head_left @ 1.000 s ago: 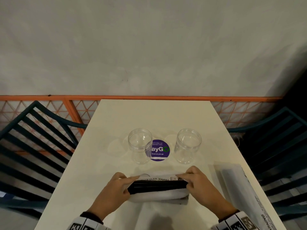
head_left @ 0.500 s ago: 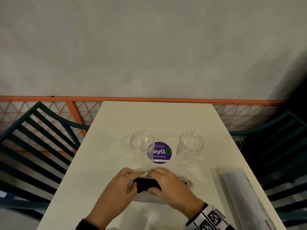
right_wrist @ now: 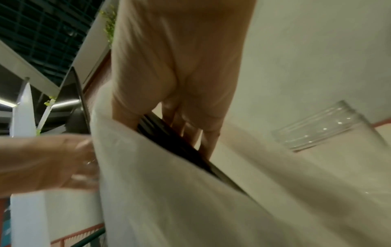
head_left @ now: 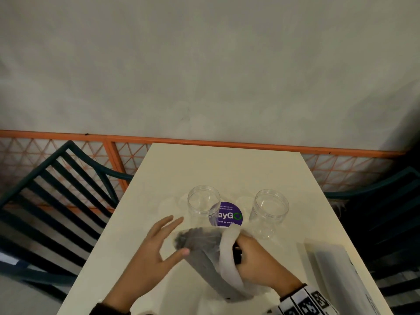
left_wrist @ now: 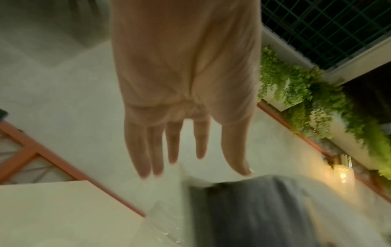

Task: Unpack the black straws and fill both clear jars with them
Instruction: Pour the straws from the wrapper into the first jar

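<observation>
Right hand (head_left: 256, 262) is wrapped around a bundle of black straws (head_left: 200, 244) in their thin cloudy plastic bag (head_left: 227, 262), lifted off the smooth cream counter (head_left: 227, 169). Left hand (head_left: 156, 248) is flat, fingers spread, holding nothing. Two round ribbed clear jars (head_left: 203, 206) stand empty just behind.

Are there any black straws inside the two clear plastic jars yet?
No, the left clear plastic jar and the right clear plastic jar stand empty on the table, while the black straws are in their plastic wrapper.

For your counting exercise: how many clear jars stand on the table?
2. One clear jar stands left of the purple sticker, the other jar right of it. Both are empty; none seems hidden.
</observation>
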